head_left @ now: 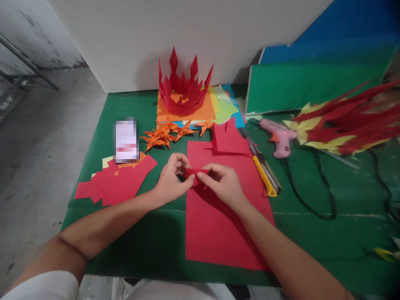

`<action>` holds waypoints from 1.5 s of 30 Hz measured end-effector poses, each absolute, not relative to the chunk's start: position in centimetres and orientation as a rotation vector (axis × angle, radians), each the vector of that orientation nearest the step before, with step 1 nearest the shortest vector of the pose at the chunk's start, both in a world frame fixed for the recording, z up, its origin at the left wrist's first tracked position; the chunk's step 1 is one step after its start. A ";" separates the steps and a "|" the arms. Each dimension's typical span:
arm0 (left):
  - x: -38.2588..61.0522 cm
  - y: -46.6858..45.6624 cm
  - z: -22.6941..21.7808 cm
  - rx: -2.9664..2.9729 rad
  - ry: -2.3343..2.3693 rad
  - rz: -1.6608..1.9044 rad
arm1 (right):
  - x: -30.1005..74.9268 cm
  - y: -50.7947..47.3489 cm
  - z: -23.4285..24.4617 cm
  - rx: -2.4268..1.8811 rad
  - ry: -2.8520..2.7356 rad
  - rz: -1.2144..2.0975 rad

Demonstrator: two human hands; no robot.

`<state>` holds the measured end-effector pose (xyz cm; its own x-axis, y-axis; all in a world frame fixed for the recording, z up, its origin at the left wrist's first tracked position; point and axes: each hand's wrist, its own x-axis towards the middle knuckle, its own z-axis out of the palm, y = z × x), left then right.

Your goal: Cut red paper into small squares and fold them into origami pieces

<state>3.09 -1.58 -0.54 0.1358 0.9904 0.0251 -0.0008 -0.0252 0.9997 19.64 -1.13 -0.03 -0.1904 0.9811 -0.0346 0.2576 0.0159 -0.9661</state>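
My left hand (171,179) and my right hand (222,183) meet over the middle of the green table (125,233). Both pinch a small folded piece of red paper (195,173) between thumb and fingers, just above a large red paper sheet (218,208). My fingers hide part of the piece. Behind it lies a folded red paper shape (230,139). To the left of my left hand lies a pile of red paper pieces (117,183).
A red paper crown (183,89) stands on an orange sheet at the back. Several orange paper flowers (168,132) lie before it. A yellow utility knife (264,171), a pink glue gun (279,139) with black cord, a red-yellow paper bundle (346,121) and a phone (126,139) are around.
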 end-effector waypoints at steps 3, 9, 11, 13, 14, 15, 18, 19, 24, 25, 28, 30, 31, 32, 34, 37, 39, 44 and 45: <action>3.1 -1.5 -0.6 1.307 1.056 1.071 | 19.6 -1.3 -0.1 -1.324 -1.591 1.194; 2.9 -1.2 -0.2 1.175 1.024 1.039 | 19.9 -1.2 -0.2 -1.303 -1.566 1.233; 2.8 -1.1 -0.1 1.076 1.008 1.042 | 20.0 -1.0 0.0 -1.273 -1.512 1.299; 2.8 -1.0 0.0 1.001 1.000 1.065 | 20.1 -0.8 0.1 -1.250 -1.447 1.368; 2.8 -1.0 0.1 0.981 1.008 1.079 | 20.0 -0.8 0.2 -1.248 -1.419 1.392; 2.8 -0.9 0.1 0.969 1.022 1.093 | 20.0 -0.8 0.2 -1.249 -1.397 1.406; 3.0 -0.9 0.1 0.959 1.065 1.116 | 19.7 -0.8 0.2 -1.263 -1.383 1.336; 3.1 -0.8 0.1 0.959 1.066 1.125 | 19.7 -0.9 0.2 -1.263 -1.399 1.247; 3.1 -0.8 0.3 0.973 1.074 1.128 | 19.7 -1.1 0.2 -1.199 -1.561 0.630; 3.0 -0.9 0.4 0.989 1.080 1.070 | 19.7 -1.2 0.2 -1.184 -1.589 0.552; 2.7 -1.0 0.6 1.071 1.056 0.860 | 19.9 -1.4 0.0 -1.125 -1.695 0.396; 2.6 -1.1 0.7 1.099 1.036 0.813 | 20.0 -1.5 -0.1 -1.069 -1.802 0.347; 2.6 -1.0 0.7 1.097 1.036 0.810 | 20.0 -1.4 -0.2 -1.047 -1.853 0.339; 2.6 -1.0 0.7 1.082 1.042 0.817 | 20.1 -1.4 -0.3 -1.034 -1.898 0.337; 2.6 -0.9 0.7 1.026 1.060 0.839 | 20.1 -1.2 -0.4 -1.022 -1.967 0.330; 2.6 -0.6 0.7 0.923 1.067 0.870 | 20.2 -1.0 -0.5 -0.992 -2.021 0.286; 2.6 -0.5 0.7 0.875 1.058 0.880 | 20.2 -1.0 -0.5 -0.961 -2.028 0.262; 2.8 -0.5 0.6 0.857 1.065 0.888 | 20.2 -1.1 -0.3 -0.996 -2.016 0.323; 2.8 -0.5 0.6 0.857 1.068 0.892 | 20.2 -1.1 -0.2 -1.011 -2.011 0.334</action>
<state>2.80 -0.48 0.61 0.2292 0.9093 -0.3475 -0.1807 0.3905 0.9027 20.20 -1.09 -0.25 -0.3225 0.7588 0.5659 0.5352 0.6393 -0.5522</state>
